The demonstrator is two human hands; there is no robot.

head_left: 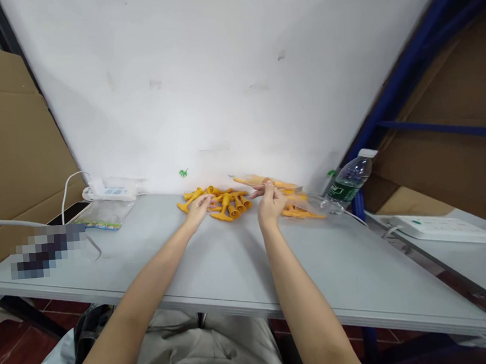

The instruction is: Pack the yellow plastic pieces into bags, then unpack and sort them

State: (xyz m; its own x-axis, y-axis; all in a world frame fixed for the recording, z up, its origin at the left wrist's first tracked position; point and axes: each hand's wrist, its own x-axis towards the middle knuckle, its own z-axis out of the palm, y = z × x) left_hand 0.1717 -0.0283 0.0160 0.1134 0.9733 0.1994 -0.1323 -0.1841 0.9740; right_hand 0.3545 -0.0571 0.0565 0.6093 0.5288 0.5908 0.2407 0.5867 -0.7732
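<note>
A pile of small orange plastic parts [227,201] lies at the far edge of a grey table [233,267], against a white wall. My left hand [198,209] reaches into the left side of the pile, fingers curled over the parts. My right hand [270,201] is raised just right of the pile, its fingers pinched on the edge of a clear plastic bag [288,192] that holds more orange parts. The bag spreads to the right along the table.
A clear water bottle [350,179] with a green label leans at the table's right end. A white power strip [113,189] with a cable, a small clear bag [102,215] and a dark phone [66,212] lie far left. Another power strip [440,228] sits on a neighbouring table.
</note>
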